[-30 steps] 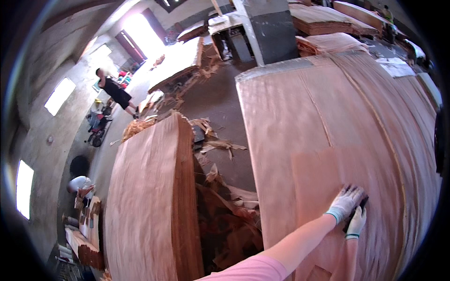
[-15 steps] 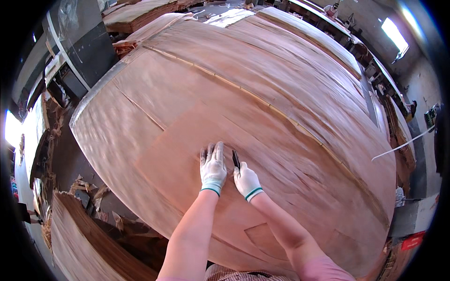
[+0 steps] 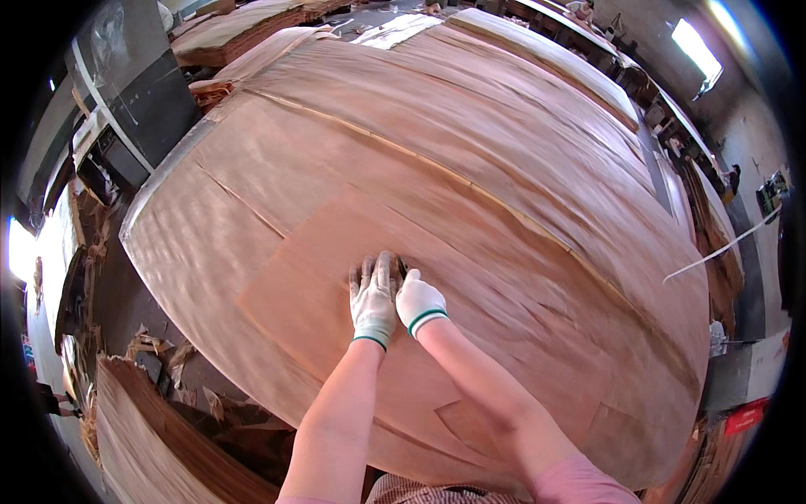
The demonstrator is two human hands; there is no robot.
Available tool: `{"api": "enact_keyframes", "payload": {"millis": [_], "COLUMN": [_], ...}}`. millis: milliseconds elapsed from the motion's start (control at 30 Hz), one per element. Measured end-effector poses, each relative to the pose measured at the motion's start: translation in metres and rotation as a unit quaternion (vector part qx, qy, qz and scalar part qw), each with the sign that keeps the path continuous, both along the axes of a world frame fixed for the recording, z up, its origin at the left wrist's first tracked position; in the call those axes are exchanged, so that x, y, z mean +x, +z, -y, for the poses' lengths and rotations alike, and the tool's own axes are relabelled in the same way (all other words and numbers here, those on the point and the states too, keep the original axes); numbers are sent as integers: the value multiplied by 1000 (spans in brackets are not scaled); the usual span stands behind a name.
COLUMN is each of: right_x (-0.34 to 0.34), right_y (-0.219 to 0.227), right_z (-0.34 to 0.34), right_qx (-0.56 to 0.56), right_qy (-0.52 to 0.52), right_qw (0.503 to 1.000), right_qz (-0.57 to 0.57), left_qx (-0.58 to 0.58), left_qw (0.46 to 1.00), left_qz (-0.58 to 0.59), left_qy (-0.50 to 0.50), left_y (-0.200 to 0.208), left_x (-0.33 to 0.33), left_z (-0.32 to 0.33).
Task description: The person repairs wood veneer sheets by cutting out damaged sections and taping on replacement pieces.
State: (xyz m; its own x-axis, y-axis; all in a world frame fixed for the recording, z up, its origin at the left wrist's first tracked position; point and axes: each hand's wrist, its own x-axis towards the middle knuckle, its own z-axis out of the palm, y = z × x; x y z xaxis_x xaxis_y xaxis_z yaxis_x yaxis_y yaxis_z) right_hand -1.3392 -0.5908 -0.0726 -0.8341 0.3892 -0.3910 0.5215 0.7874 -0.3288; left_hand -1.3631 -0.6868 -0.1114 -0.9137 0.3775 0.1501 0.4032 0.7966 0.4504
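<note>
My left hand (image 3: 372,304), in a white glove with a green cuff, lies flat with its fingers stretched out on a reddish-brown wood veneer sheet (image 3: 306,260). Close against its right side, my gloved right hand (image 3: 421,303) is closed around a slim black knife (image 3: 402,268). Most of the knife is hidden by the two hands, and its tip cannot be made out. The sheet lies over a broad, wrinkled veneer surface (image 3: 201,227). A small rectangular outline (image 3: 470,424) shows in the veneer near my right forearm.
A long thin strip (image 3: 437,164) crosses the veneer diagonally. Veneer stacks stand at the lower left (image 3: 138,420) and far left (image 3: 243,34). Torn scraps (image 3: 176,357) lie on the floor. A grey cabinet (image 3: 138,84) stands at the left; a person (image 3: 579,10) is far back.
My right hand has moved left, against my left hand, bringing the knife in beside the left fingers. My left hand stays flat on the sheet. The whole view has shifted slightly.
</note>
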Motion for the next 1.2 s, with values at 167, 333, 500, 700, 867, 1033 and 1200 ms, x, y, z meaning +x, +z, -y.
{"api": "enact_keyframes", "payload": {"millis": [167,333,500,700,867,1033,1200], "right_x": [7,133,208,195,238,278,159], "right_y": [-2,0,12,31,43,70,58], "right_z": [0,-15,-39,-92,-221,-365,-318], "right_qx": [-2,31,12,-54,41,219,132], "right_qy": [-1,107,148,180,253,228,252], "right_qw": [1000,994,987,973,934,853,959], "right_qz": [-11,18,62,130,250,416,4], "left_qx": [-5,-31,-77,-101,-90,-124,-168], "left_qw": [1000,997,996,972,970,964,961], "left_qz": [-22,-64,25,-11,-83,-84,-51], "left_qy": [10,2,30,-212,-210,-222,-215], "left_y": [-7,-14,-2,-5,-5,-8,-6], "left_x": [-1,-4,4,67,71,71,69], "left_z": [-4,-3,-17,-66,-67,-70,-71]}}
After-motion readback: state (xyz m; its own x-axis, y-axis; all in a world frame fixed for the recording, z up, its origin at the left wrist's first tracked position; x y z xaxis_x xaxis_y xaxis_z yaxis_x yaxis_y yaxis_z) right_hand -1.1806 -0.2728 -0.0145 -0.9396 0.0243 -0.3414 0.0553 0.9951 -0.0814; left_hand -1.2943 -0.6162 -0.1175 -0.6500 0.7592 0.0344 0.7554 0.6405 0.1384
